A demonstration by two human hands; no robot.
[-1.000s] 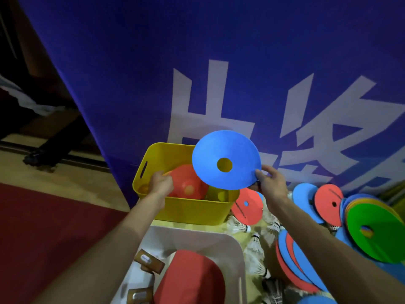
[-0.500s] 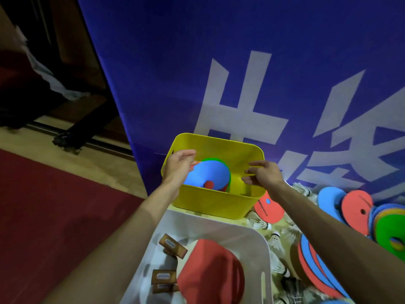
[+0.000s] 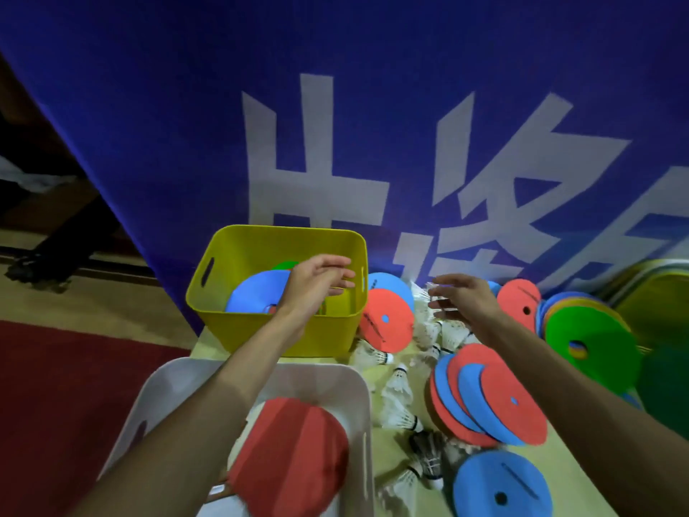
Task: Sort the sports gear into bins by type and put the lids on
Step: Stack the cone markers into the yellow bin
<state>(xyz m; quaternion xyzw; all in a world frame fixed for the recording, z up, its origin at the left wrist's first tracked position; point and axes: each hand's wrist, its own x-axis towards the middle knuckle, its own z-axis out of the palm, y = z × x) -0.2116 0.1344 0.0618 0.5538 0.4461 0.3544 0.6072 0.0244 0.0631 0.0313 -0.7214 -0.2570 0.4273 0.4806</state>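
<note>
- Yellow bin (image 3: 261, 330) is sitting directly under the left hand (image 3: 317, 285). That hand's fingers are reaching out loose, gripping nothing.
- Blue disc (image 3: 253, 296) is lying inside the bin, just left of the left wrist.
- Right hand (image 3: 464, 302) is hovering empty, fingers spread, over white shuttlecocks (image 3: 425, 326).
- Red disc (image 3: 386, 324) is leaning against the bin wall, between both hands.
- Red-and-blue disc stack (image 3: 484, 401) is lying just beside the right forearm.

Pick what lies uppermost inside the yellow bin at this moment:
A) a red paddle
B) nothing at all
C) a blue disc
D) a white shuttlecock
C: a blue disc lies on top inside the yellow bin, while the red paddle sits in the white bin.
</note>
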